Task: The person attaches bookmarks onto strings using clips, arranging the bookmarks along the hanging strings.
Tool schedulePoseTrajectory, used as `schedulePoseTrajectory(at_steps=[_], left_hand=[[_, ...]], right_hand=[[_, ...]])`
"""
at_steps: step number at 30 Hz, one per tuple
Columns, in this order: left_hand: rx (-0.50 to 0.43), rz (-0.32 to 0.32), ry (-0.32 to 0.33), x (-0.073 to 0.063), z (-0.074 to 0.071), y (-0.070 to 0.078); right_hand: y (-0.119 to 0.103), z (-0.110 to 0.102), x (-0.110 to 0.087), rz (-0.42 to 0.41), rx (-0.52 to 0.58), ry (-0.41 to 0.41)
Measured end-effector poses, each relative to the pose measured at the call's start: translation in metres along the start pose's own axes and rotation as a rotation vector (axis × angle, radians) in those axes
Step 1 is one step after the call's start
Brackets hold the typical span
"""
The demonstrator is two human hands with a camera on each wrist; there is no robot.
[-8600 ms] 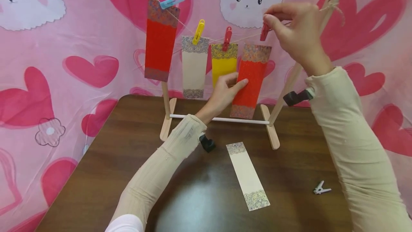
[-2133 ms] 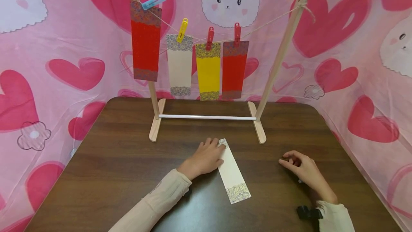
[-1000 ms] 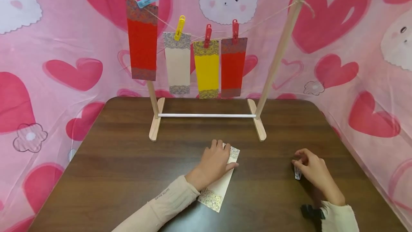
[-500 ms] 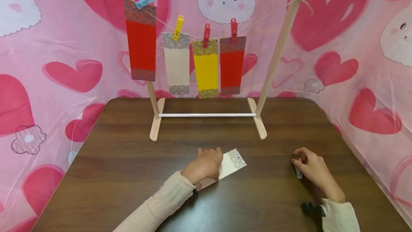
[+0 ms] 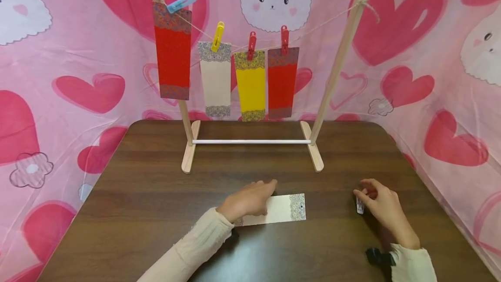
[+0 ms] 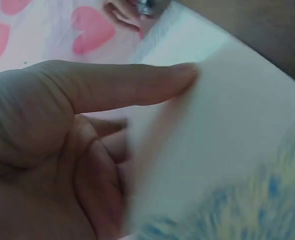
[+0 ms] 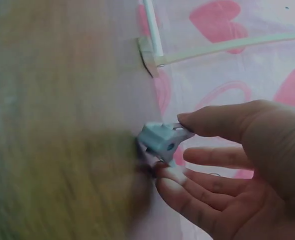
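My left hand [image 5: 250,199] pinches a long cream card [image 5: 279,209] with lace-patterned ends, low over the table. In the left wrist view the thumb presses on the face of the cream card [image 6: 227,110] and the other fingers lie behind it. Over the table at the right, my right hand [image 5: 385,208] holds a small white clothespin [image 5: 359,206]. The right wrist view shows the clothespin [image 7: 160,139] between thumb and fingertips. Left hand and wrist cover the card's left part.
A wooden stand with a white crossbar [image 5: 250,142] stands behind the hands. From its string hang a red card [image 5: 174,62] with a blue clip [image 5: 181,3], a cream card [image 5: 216,82], a yellow card [image 5: 251,84] and another red card [image 5: 282,84].
The second red card, earlier in my left hand, now hangs from the string. My left hand has taken the cream card and turned it crosswise; my right hand has taken the white clothespin.
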State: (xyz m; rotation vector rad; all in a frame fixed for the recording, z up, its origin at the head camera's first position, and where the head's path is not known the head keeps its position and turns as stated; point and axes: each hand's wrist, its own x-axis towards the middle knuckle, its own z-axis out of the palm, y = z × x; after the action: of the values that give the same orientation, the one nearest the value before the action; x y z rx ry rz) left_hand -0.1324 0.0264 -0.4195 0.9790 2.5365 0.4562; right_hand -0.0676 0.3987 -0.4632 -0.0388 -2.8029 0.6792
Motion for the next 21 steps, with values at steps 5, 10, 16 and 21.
schedulePoseTrajectory(at_steps=[5,10,16,21], left_hand=[[-0.093,0.151,0.093,0.002,-0.014,-0.007],[-0.224,0.254,0.199,0.003,-0.027,-0.012],[-0.439,0.306,0.262,0.004,-0.034,-0.014],[-0.528,0.313,0.340,0.006,-0.039,-0.013]], right_hand=[[-0.003,-0.012,-0.003,0.004,0.093,-0.015],[-0.008,-0.023,-0.012,-0.007,0.289,-0.032],[-0.016,-0.040,-0.009,-0.025,0.424,0.027],[-0.031,-0.068,0.001,-0.083,0.494,0.020]])
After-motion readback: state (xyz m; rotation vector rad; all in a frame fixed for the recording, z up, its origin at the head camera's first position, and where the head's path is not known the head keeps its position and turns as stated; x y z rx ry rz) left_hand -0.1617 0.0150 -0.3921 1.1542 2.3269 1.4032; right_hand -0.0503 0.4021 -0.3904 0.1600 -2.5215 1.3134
